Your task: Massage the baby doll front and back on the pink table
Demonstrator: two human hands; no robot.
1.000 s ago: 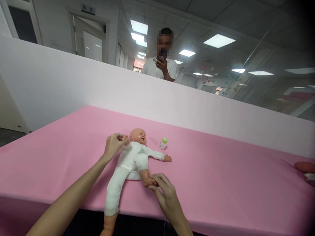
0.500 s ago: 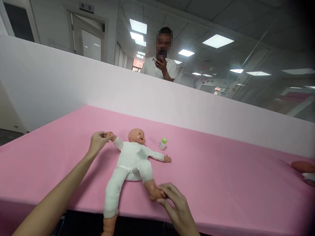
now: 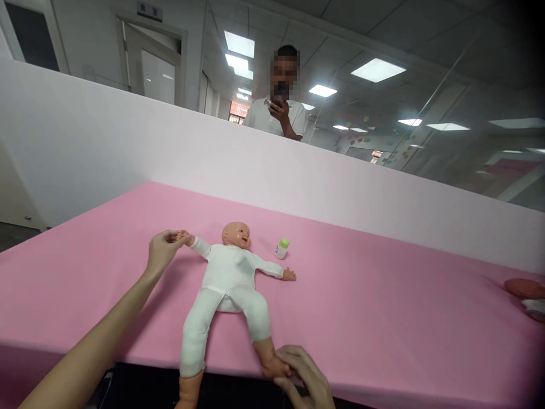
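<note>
A baby doll [image 3: 232, 270] with a white cloth body lies on its back on the pink table [image 3: 383, 318], its head toward the far wall. My left hand [image 3: 163, 249] pinches the doll's hand on the left side, and that arm is stretched outward. Down at the near edge, my right hand [image 3: 307, 375] grips the doll's foot on the right, with the thumb below and the fingers above. The doll's other arm rests on the table with its palm spread. Its other foot hangs past the near edge.
A small white bottle with a green cap [image 3: 281, 248] stands beside the doll's head. An orange-brown object [image 3: 523, 288] lies at the far right. A white partition [image 3: 272, 170] runs behind the table, with glass above. A person [image 3: 283, 108] in a white shirt shows in the glass.
My right hand has moved down toward me with the doll's foot, straightening the bent leg. My left hand has drawn the doll's arm slightly farther left.
</note>
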